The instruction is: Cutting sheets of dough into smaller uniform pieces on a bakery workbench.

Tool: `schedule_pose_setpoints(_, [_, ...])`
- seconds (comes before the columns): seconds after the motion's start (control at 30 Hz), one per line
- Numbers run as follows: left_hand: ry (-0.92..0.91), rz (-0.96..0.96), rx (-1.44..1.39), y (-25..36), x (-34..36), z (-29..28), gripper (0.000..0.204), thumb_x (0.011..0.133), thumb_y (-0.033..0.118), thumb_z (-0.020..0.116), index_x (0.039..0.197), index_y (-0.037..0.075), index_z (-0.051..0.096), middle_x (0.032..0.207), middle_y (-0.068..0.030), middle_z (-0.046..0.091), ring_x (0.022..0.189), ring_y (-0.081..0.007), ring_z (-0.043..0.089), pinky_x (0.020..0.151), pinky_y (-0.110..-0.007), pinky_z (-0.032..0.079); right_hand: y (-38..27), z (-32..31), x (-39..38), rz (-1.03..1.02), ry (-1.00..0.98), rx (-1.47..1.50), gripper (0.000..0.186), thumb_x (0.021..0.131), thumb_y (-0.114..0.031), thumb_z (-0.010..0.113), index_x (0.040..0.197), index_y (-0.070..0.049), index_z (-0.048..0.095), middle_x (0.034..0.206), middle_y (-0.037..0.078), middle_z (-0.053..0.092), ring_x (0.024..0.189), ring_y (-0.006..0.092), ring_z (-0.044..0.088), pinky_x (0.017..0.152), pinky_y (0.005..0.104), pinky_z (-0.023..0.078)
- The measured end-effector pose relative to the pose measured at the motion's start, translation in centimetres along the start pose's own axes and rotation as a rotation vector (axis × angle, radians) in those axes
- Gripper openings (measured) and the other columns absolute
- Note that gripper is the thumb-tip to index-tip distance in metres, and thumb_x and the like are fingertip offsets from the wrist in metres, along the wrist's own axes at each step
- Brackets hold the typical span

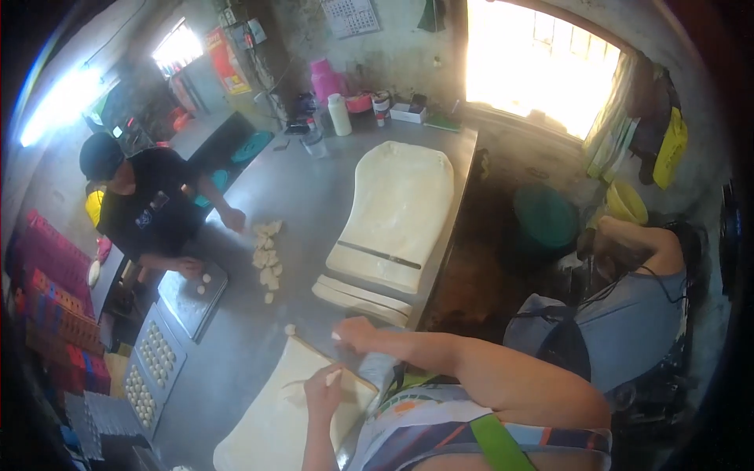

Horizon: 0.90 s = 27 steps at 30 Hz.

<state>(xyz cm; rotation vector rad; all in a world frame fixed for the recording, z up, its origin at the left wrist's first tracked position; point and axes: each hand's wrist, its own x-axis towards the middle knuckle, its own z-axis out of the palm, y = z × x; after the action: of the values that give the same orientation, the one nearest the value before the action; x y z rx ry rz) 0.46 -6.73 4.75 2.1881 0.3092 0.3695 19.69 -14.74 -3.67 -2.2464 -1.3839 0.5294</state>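
Note:
My left hand (322, 392) is closed over the near dough sheet (271, 424), with a whitish bit of dough (334, 377) showing at its fingers. Just beyond that sheet's far edge, my right hand (359, 334) is closed in a fist, and a small piece of dough (336, 336) peeks out of it. One small dough lump (290, 330) lies by the sheet's far corner. Farther along the table rests a large dough slab (400, 204), cut across near its closer end. Two long dough strips (361, 300) lie between it and my right hand.
Torn dough pieces (267, 259) lie mid-table. Across the metal table (236, 337), a person in a dark shirt (157, 204) handles small balls on a tray (192, 302). Trays of dough balls (157, 353) stand nearby. Another person (636, 314) bends at the right near a green tub (544, 216).

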Motion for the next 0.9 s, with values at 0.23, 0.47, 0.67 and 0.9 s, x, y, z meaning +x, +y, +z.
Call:
schedule_pose_setpoints(0.23, [0.082, 0.011, -0.146, -4.4, 0.9, 0.1, 0.086, 0.073, -0.011, 0.063, 0.151, 0.005, 0.029, 0.134, -0.0135, 0.044, 0.124, -0.0257, 0.048, 0.094, -0.034, 0.049, -6.3, -1.1, -1.5, -0.433, -0.049, 0.417, 0.037, 0.079, -0.034, 0.074, 0.103, -0.007, 0.066, 0.098, 0.017, 0.062, 0.094, 0.0378, 0.063, 0.083, 0.0458, 0.051])
schedule_pose_setpoints(0.47, [0.124, -0.196, -0.168, -7.9, 1.3, 0.8, 0.011, 0.093, 0.012, 0.062, 0.091, 0.001, 0.066, 0.071, -0.0020, 0.064, 0.067, -0.0126, 0.057, 0.061, -0.031, 0.048, -8.7, -0.6, -1.0, -0.305, 0.530, 0.301, 0.028, 0.083, -0.038, 0.067, 0.089, -0.010, 0.066, 0.082, 0.013, 0.064, 0.080, 0.0349, 0.065, 0.069, 0.0475, 0.051])
schedule_pose_setpoints(0.67, [-0.105, 0.003, -0.026, -2.0, 0.5, -0.5, 0.020, 0.087, 0.005, 0.063, 0.106, 0.007, 0.071, 0.090, -0.0105, 0.070, 0.082, -0.0260, 0.068, 0.076, -0.035, 0.054, -0.5, 1.3, -0.9, 0.080, 0.169, 0.015, 0.036, 0.082, -0.038, 0.069, 0.096, -0.006, 0.063, 0.093, 0.017, 0.066, 0.087, 0.0382, 0.066, 0.077, 0.0475, 0.053])
schedule_pose_setpoints(0.9, [0.016, -0.002, -0.158, -9.3, 3.2, -0.6, 0.077, 0.073, -0.005, 0.065, 0.146, 0.006, 0.043, 0.127, -0.0207, 0.059, 0.117, -0.0318, 0.059, 0.094, -0.037, 0.048, -6.0, 0.3, -1.7, -0.368, 0.133, 0.313, 0.034, 0.082, -0.033, 0.071, 0.102, -0.007, 0.062, 0.098, 0.016, 0.063, 0.094, 0.0363, 0.063, 0.079, 0.0479, 0.050])
